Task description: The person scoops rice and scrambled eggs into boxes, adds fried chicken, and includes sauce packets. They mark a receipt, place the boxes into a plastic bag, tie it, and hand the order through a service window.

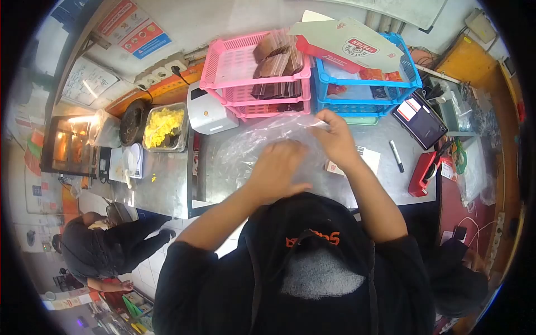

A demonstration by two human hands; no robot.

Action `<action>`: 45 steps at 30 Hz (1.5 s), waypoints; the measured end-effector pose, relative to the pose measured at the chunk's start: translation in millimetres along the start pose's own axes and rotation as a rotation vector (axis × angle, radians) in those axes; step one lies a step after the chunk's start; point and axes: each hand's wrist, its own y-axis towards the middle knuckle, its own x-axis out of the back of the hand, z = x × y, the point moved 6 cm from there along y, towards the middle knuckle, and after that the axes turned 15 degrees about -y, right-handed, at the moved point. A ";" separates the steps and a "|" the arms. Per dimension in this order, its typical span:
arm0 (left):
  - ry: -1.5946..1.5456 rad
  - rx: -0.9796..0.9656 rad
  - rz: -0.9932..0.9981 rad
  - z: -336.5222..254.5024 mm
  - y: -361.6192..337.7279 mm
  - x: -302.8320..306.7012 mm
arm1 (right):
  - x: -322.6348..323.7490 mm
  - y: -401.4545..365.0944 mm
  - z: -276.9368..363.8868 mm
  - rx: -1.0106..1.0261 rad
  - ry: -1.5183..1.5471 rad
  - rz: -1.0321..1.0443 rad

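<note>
A clear plastic bag (241, 149) lies crumpled and loose over the metal counter in front of me. My right hand (336, 139) has its fingers closed at the bag's right end, close to the blue basket. On the bag's near side, my left hand (281, 170) is flat with the thumb stretched apart; its fingertips are slightly blurred. A white printed card or small box (368, 161) lies beneath and beside my right forearm, partly hidden by it.
Behind the bag stand a white printer (211, 111), a pink basket (226, 82) of brown packets and a blue basket (410, 64) topped by a carton (357, 50). Rightward are a marker (396, 156), tablet (420, 120) and red tape dispenser (421, 176). A co-worker (92, 245) bends at left.
</note>
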 end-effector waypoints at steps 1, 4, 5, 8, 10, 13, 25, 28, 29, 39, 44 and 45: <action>-0.194 0.327 0.211 47.6 -27.7 -40.7 | 9.3 -5.7 -5.3 -0.049 0.438 0.053; -0.113 0.747 1.159 100.2 -67.8 -78.7 | 41.4 -21.4 -6.1 -0.136 0.615 0.022; -0.102 0.741 1.156 102.5 -62.3 -77.6 | 54.4 -26.6 -8.0 -0.172 0.355 -0.066; 0.036 0.821 1.140 99.4 -42.8 -65.9 | 72.8 -64.3 54.6 0.400 -0.342 -0.633; 0.082 0.630 0.872 58.3 7.0 -36.0 | 62.9 -55.3 52.8 0.428 -0.426 -0.533; -0.046 0.767 0.886 50.1 19.4 -25.0 | 44.2 -42.4 29.3 0.472 -0.705 -0.217; -0.165 0.542 0.953 40.4 33.3 -24.1 | 59.4 -87.5 -91.5 0.285 -0.349 0.621; -0.202 0.722 0.657 67.0 44.7 -26.6 | 99.2 -103.2 -44.3 0.585 -0.251 0.753; -0.222 0.726 0.554 69.7 38.0 -36.7 | 121.5 -85.7 -57.1 0.537 -0.242 0.687; -0.002 0.535 0.855 69.4 5.6 -103.3 | 467.9 21.2 -439.4 -0.622 -0.597 -0.662; -0.030 0.543 0.747 103.6 -35.9 -102.5 | 469.4 51.2 -494.5 -0.928 -0.455 -0.477; -0.073 0.583 0.668 106.1 -38.6 -101.8 | 465.3 62.0 -499.5 -0.808 -0.463 -0.522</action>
